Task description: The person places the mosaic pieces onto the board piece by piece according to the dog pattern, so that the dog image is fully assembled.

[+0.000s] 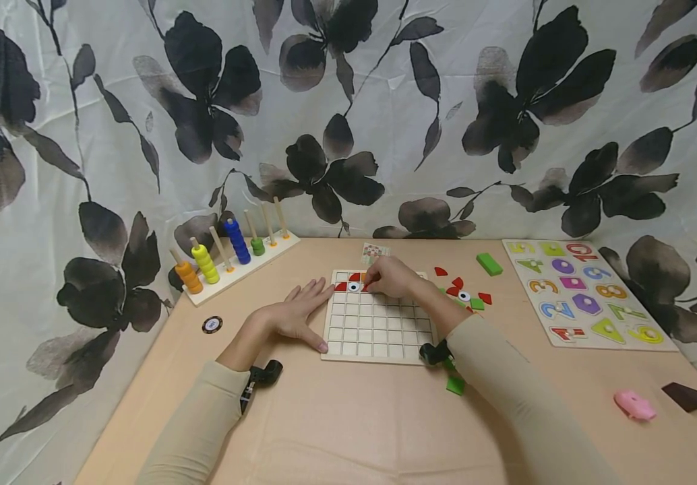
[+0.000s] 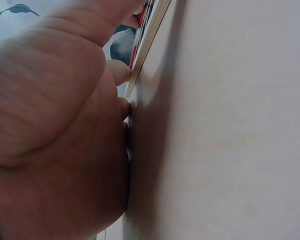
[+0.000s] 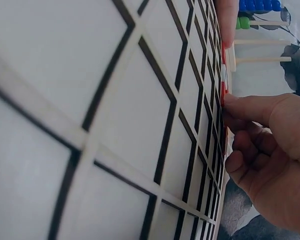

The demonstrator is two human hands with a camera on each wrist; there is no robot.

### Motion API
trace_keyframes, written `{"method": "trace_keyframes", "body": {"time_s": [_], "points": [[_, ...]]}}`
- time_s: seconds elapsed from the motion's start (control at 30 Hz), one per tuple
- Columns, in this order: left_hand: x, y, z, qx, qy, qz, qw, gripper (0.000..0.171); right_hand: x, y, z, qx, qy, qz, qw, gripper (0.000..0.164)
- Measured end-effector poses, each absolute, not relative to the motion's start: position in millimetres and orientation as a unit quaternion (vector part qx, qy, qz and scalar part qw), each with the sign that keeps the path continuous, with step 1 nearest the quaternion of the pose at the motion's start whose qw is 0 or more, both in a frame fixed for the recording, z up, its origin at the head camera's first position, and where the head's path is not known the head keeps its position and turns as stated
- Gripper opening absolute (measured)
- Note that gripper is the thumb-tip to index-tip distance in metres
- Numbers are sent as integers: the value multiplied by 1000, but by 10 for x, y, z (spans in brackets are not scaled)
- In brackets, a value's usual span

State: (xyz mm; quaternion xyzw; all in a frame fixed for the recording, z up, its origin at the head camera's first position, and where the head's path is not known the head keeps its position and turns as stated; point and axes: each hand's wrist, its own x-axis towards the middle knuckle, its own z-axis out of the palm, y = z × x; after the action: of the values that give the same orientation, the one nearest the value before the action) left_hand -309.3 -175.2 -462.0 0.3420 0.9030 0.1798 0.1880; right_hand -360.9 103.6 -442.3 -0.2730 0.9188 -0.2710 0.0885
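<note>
A white grid board (image 1: 379,330) with a pale wooden frame lies flat on the table. Its upper rows hold red pieces (image 1: 340,287), an orange one and a white eye piece (image 1: 354,286). Spread out on the table, my left hand (image 1: 290,315) touches the board's left edge with thumb and fingertips; the left wrist view has its palm close up. My right hand (image 1: 392,277) reaches over the top of the board. Its thumb and forefinger pinch a small red piece (image 1: 365,287) beside the eye piece. The fingers largely cover that piece, so its shape is unclear.
Right of the board lie loose red pieces (image 1: 458,282), another eye piece (image 1: 464,296) and green blocks (image 1: 489,264). A patterned card (image 1: 375,252) is behind. A ring stacker (image 1: 245,266) stands back left, a number puzzle (image 1: 588,296) right. A pink toy (image 1: 635,405) lies front right.
</note>
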Motion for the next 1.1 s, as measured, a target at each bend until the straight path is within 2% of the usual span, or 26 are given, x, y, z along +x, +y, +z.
{"method": "trace_keyframes", "body": {"time_s": [0.3, 0.47, 0.8, 1.1], "points": [[-3087, -1752, -4626, 340, 904, 178, 190, 129, -3604, 1117, -4406, -274, 911, -291, 102, 12], [-3077, -1747, -4617, 338, 904, 179, 193, 129, -3552, 1277, -4340, -265, 905, -320, 91, 23], [-3085, -1740, -4624, 334, 906, 172, 194, 131, -3260, 2100, -4168, -218, 902, -373, -1, 32], [-3072, -1736, -4616, 338, 905, 177, 190, 130, -3210, 2658, -4310, -134, 926, -352, 1, 35]]}}
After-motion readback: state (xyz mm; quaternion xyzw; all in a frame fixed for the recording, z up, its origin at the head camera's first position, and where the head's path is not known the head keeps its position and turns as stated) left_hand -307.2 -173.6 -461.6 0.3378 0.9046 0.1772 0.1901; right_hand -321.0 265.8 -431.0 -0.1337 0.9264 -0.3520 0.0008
